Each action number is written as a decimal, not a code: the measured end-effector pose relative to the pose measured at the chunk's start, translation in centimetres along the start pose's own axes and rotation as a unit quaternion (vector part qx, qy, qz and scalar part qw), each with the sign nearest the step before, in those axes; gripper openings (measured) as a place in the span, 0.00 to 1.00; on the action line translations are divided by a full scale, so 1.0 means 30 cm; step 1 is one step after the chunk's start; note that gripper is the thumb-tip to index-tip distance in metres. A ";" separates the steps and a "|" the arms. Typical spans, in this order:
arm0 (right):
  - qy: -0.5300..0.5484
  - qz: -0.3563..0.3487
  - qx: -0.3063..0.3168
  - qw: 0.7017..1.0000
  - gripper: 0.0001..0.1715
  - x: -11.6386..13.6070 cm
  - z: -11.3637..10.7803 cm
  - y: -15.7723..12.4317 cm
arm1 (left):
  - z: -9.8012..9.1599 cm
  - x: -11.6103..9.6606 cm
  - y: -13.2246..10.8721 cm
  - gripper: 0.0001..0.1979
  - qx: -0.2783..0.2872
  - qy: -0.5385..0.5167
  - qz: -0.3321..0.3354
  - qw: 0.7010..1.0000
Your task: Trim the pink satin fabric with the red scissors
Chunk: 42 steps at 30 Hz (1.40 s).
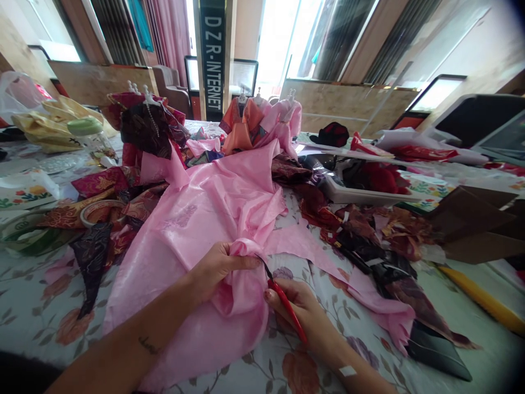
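Observation:
A large sheet of shiny pink fabric [205,202] spreads across the middle of the table. My left hand [219,271] pinches a gathered fold of it between thumb and fingers. In my right hand [297,306] is a red-handled tool [289,312] with a slim dark tip; its exact kind is unclear. That tip touches the bunched fabric just beside my left fingertips. A long pink fabric strip [320,254] trails off to the right.
Small dress forms in orange cloth [241,128] and pink cloth [287,117] stand at the back. Tape rolls [102,212], patterned scraps and a green-lidded jar [88,134] lie left. On the right are a white tray [361,194], brown cardboard [471,224] and dark scraps.

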State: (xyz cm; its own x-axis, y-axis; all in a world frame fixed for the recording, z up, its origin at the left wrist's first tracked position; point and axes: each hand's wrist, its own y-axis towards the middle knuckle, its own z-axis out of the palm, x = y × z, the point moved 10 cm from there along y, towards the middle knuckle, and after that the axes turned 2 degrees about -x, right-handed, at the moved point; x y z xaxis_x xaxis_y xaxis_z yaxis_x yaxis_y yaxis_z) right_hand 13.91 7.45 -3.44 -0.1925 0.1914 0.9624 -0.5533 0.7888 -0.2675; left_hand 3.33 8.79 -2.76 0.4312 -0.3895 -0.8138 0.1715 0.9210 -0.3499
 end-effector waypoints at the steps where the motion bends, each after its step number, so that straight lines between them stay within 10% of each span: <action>1: -0.001 -0.005 -0.002 1.000 0.29 0.000 -0.002 0.000 | -0.001 0.001 0.001 0.10 -0.001 -0.002 0.000 1.000; 12: 0.003 -0.003 -0.026 1.000 0.29 -0.023 -0.012 0.005 | 0.000 0.011 0.004 0.11 0.004 0.004 -0.003 1.000; 21: -0.033 -0.021 -0.072 0.997 0.33 0.034 -0.091 -0.005 | -0.052 -0.118 0.029 0.13 0.066 0.180 0.091 0.977; 31: -0.042 -0.039 -0.085 0.995 0.31 0.054 -0.100 -0.014 | -0.156 -0.216 0.025 0.12 -0.013 0.185 0.140 0.973; 37: -0.086 -0.023 -0.062 0.994 0.31 0.022 -0.068 -0.001 | -0.099 -0.161 0.021 0.12 0.001 -0.040 0.116 0.992; 42: -0.138 -0.033 -0.084 0.986 0.28 0.020 -0.076 0.004 | -0.020 -0.103 0.011 0.13 0.048 0.060 0.108 0.991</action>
State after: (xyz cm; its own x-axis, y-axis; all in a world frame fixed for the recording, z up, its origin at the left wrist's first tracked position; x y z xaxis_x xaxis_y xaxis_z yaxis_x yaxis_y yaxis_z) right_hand 15.59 8.99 -2.80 -0.3861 -0.0114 0.9224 -0.4346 0.8843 -0.1709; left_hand 1.53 10.30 -0.64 0.3595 -0.1771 -0.9162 0.1725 0.9775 -0.1213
